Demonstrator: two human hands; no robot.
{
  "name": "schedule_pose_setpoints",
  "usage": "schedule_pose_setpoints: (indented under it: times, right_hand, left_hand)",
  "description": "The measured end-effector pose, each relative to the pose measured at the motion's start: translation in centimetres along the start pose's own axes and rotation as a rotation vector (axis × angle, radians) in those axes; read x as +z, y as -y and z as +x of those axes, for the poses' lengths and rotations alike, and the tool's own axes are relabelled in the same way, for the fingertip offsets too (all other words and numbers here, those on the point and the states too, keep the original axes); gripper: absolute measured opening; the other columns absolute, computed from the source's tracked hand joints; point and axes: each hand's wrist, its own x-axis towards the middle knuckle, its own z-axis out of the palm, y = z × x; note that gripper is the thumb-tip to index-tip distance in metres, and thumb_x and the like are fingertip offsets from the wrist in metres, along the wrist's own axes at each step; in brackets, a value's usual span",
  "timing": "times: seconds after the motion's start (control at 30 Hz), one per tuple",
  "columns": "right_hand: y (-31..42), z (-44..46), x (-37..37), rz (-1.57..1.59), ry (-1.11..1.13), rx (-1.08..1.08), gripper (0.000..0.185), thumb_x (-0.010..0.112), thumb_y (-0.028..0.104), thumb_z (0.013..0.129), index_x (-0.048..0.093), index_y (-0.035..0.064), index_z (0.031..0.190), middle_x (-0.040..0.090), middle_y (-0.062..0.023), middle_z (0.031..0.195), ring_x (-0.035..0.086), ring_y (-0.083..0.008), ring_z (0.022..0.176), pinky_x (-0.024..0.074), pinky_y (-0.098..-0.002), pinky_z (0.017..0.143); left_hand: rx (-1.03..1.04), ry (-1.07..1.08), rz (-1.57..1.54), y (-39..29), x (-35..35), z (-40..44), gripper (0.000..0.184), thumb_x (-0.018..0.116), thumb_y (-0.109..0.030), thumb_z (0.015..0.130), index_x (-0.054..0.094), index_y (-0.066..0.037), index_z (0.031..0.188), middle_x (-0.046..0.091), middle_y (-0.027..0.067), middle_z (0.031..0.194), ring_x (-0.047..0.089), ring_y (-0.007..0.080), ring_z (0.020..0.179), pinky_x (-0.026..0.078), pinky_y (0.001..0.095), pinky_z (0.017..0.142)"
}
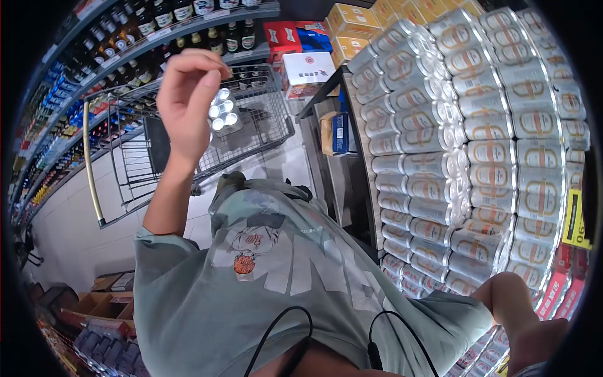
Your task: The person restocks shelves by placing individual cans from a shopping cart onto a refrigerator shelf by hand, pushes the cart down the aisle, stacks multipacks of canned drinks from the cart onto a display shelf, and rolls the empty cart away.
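My left hand [186, 103] is raised over a wire shopping cart [264, 141]. Its fingers are loosely bent and the thumb stands a little off them, with nothing visible between. Just past the wrist, inside the cart, sits a pack of silver-topped cans [223, 113]. On the right, my right arm is bent sharply at the elbow. What shows of my right hand [541, 345] is dark and cut off near the bottom right rim, its fingers hidden. Closest to that arm is a tall stack of white-and-gold beer cans [490, 163].
Shelves of bottles [147, 25] curve along the upper left. Beyond the cart stand a white carton [308, 69] and yellow boxes [353, 22]. A dark display stand [330, 169] holds a blue box [340, 133]. Opened cardboard cartons [103, 308] lie at lower left.
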Motion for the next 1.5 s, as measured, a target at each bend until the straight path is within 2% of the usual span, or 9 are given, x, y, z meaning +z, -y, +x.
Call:
schedule_pose_setpoints:
  times: [0.17, 0.33, 0.47, 0.73, 0.8, 0.9, 1.03, 1.27, 1.5]
  right_hand:
    - [-7.4, 3.4, 2.2, 0.212, -0.072, -0.124, 0.03, 0.054, 0.038, 0.095, 0.064, 0.0173, 0.115, 0.057, -0.0016, 0.116, 0.051, -0.0184, 0.105, 0.0445, -0.0365, 0.08]
    - [-20.0, 2.0, 9.1, 0.133, -0.421, 0.097, 0.023, 0.056, 0.039, 0.092, 0.065, 0.0196, 0.101, 0.055, 0.0007, 0.095, 0.05, -0.0182, 0.09, 0.0382, -0.0338, 0.073]
    - [-32.9, -2.5, 17.8, 0.48, -0.612, 0.569, 0.028, 0.047, 0.025, 0.096, 0.055, -0.0006, 0.103, 0.056, -0.0115, 0.093, 0.053, -0.0249, 0.086, 0.0429, -0.0376, 0.079]
    - [-40.4, -9.1, 34.0, 1.131, -1.026, 1.134, 0.018, 0.047, 0.02, 0.096, 0.055, 0.0048, 0.102, 0.057, -0.0052, 0.087, 0.056, -0.0181, 0.084, 0.0447, -0.0322, 0.079]
    - [-40.0, -8.8, 35.9, 1.183, -0.991, 1.12, 0.018, 0.048, 0.021, 0.097, 0.055, 0.0049, 0.103, 0.057, -0.0051, 0.087, 0.056, -0.0174, 0.084, 0.0445, -0.032, 0.078]
    - [-39.8, -8.4, 36.5, 1.162, -0.934, 1.128, 0.018, 0.049, 0.023, 0.096, 0.053, 0.0065, 0.101, 0.055, -0.005, 0.09, 0.056, -0.0178, 0.089, 0.0451, -0.033, 0.079]
    - [-40.7, -9.5, 36.0, 1.144, -1.023, 1.095, 0.019, 0.049, 0.021, 0.095, 0.055, 0.0049, 0.102, 0.058, -0.0053, 0.09, 0.057, -0.0181, 0.087, 0.0455, -0.0332, 0.079]
    - [-41.5, -10.6, 35.5, 1.092, -1.145, 1.083, 0.02, 0.049, 0.021, 0.096, 0.058, 0.0048, 0.105, 0.06, -0.004, 0.088, 0.058, -0.0151, 0.083, 0.0451, -0.0303, 0.076]
    - [-42.5, -12.0, 36.9, 1.097, -1.091, 1.201, 0.019, 0.05, 0.02, 0.096, 0.058, 0.0051, 0.106, 0.062, -0.0037, 0.088, 0.06, -0.0138, 0.084, 0.0461, -0.0292, 0.075]
  left_hand:
    - [-0.956, 0.188, 0.485, 6.3, -12.8, -19.3, 0.018, 0.06, -0.022, 0.094, 0.062, -0.003, 0.095, 0.063, 0.0034, 0.08, 0.057, 0.0135, 0.071, 0.046, 0.0286, 0.067]
    - [-1.403, -0.109, 0.724, 3.4, -24.4, -40.6, 0.011, 0.059, -0.004, 0.082, 0.063, -0.003, 0.092, 0.067, 0.0129, 0.082, 0.067, 0.0254, 0.078, 0.051, 0.0362, 0.068]
    - [-1.261, 0.093, 1.034, -1.1, -24.8, -40.8, 0.011, 0.064, -0.004, 0.08, 0.06, -0.003, 0.09, 0.064, 0.0129, 0.081, 0.064, 0.0266, 0.071, 0.05, 0.0358, 0.065]
    - [-1.007, -0.092, 0.58, -2.5, -23.8, -39.1, 0.011, 0.063, -0.004, 0.086, 0.061, -0.002, 0.096, 0.062, 0.011, 0.085, 0.063, 0.0233, 0.079, 0.05, 0.0321, 0.069]
    - [-1.152, -0.7, 0.247, -1.8, -23.6, -39.4, 0.009, 0.059, -0.004, 0.09, 0.06, -0.001, 0.098, 0.061, 0.0074, 0.089, 0.061, 0.0178, 0.08, 0.05, 0.029, 0.072]
    - [-1.706, -0.894, 0.048, -1.6, -25.8, -40.5, 0.012, 0.056, -0.003, 0.092, 0.06, -0.002, 0.103, 0.062, 0.0035, 0.09, 0.06, 0.0139, 0.081, 0.048, 0.0261, 0.077]
    - [-1.625, -0.165, 0.135, -3.5, -27.2, -37.2, 0.016, 0.056, -0.002, 0.092, 0.061, -0.001, 0.106, 0.066, 0.0051, 0.095, 0.061, 0.0119, 0.09, 0.047, 0.0254, 0.081]
    - [-1.454, -0.349, -0.097, -1.5, -28.0, -37.7, 0.015, 0.057, 0.002, 0.088, 0.063, 0.001, 0.101, 0.067, 0.0036, 0.101, 0.06, 0.0106, 0.094, 0.047, 0.0259, 0.083]
    - [-0.904, -0.01, 0.866, -2.8, -24.8, -36.3, 0.02, 0.063, -0.015, 0.08, 0.063, 0.001, 0.093, 0.065, 0.0183, 0.098, 0.062, 0.0377, 0.096, 0.048, 0.0384, 0.083]
